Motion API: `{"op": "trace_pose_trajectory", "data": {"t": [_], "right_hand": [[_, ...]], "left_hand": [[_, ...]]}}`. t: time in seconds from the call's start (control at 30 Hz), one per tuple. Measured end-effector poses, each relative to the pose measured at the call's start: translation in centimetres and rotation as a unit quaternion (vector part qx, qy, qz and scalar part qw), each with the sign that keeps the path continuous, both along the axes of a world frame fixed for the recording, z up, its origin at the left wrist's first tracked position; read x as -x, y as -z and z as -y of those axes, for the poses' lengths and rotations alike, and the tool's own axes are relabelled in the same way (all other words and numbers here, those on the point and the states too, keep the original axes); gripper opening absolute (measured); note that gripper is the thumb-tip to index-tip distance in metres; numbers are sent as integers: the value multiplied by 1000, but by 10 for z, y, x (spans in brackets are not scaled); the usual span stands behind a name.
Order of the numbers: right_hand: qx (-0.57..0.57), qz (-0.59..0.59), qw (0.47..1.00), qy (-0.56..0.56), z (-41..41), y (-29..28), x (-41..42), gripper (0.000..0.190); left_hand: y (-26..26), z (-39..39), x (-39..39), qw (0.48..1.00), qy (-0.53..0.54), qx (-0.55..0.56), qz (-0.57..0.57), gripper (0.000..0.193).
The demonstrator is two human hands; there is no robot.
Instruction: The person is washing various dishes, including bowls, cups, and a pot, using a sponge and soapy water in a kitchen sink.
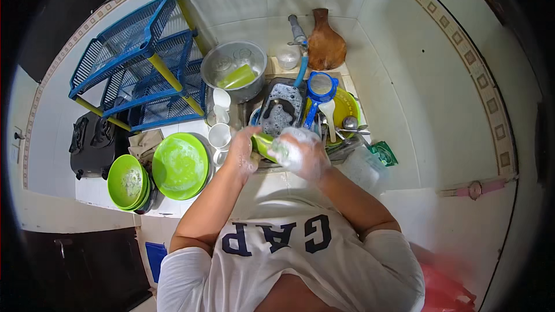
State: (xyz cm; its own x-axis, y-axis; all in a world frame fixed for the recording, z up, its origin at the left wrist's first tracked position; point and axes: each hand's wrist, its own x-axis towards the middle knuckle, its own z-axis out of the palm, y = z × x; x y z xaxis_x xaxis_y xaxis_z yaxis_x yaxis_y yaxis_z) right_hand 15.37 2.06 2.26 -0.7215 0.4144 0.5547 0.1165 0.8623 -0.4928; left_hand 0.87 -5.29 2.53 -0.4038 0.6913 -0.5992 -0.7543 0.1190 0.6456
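My left hand (243, 149) grips the left side of a green bowl or plate (263, 143), tilted over the sink's near edge. Thick white foam covers my right hand (303, 151), which presses on the same green dish; a sponge inside the foam cannot be made out. Just beyond lies a dark basin (282, 104) of soapy water. To its right, a blue-handled strainer (321, 86), a white rice spoon (328, 115) and metal cutlery lie over a yellow-green basin (352, 104). White cups (220, 136) stand left of my left hand.
Soapy green plates (180, 167) and stacked green bowls (125, 182) stand at the left, near a black gas stove (95, 147). Behind are a blue plastic rack (143, 52), a metal pot (234, 67), a tap (297, 30) and a wooden board (326, 47). A green packet (383, 153) lies right.
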Motion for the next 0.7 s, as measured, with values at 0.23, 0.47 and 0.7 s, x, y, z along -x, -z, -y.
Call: {"op": "trace_pose_trajectory", "data": {"t": [0.23,0.47,0.7], "right_hand": [[101,65,986,-112,23,1,-11,38],[-113,242,952,-150,-31,35,-18,59],[120,108,986,-31,-41,71,41,74]], "left_hand": [[0,26,2,994,9,-38,103,41],[-1,16,4,994,-44,-96,-25,36],[29,-25,-12,976,-20,-5,-217,37]]}}
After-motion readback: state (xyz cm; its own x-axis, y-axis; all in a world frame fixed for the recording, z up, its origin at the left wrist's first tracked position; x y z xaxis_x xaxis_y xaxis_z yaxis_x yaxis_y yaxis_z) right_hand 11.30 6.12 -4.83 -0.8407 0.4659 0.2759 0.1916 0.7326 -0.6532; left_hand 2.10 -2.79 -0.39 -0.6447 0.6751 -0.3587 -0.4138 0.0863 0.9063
